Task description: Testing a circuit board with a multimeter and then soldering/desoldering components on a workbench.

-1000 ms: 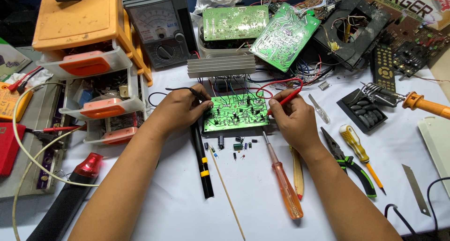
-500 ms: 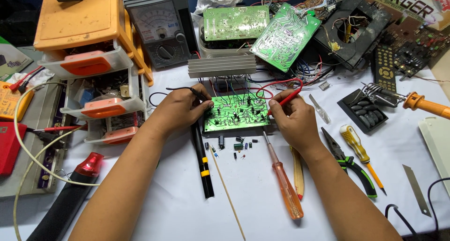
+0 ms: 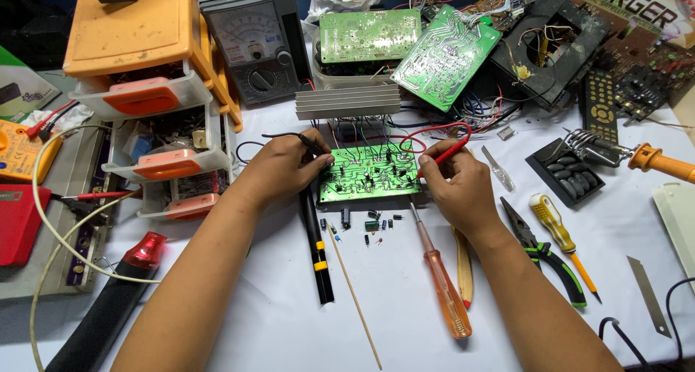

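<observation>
Counter (image 3: 405,321) under white cloth carries the whole job, crowded at the back and left with an orange drawer unit (image 3: 145,75), an analogue meter (image 3: 253,39), spare boards (image 3: 405,43) and a finned heat sink (image 3: 347,100). Board (image 3: 371,173), green and solder side up, lies flat at centre, just in front of the heat sink, with wires running from its far edge. Left hand (image 3: 279,168) is closed round a black probe (image 3: 313,144), tip at the board's left edge. Right hand (image 3: 456,187) is pinched on a red probe (image 3: 443,153), tip on the right side of the board. Judgement: probing is under way, with both tips on the board; the meter reading is too small to tell. Screwdriver (image 3: 438,274), pliers (image 3: 543,252) and soldering iron (image 3: 659,161) lie apart from both hands. Small loose parts (image 3: 369,220) sit just in front of the board, not fitted.
</observation>
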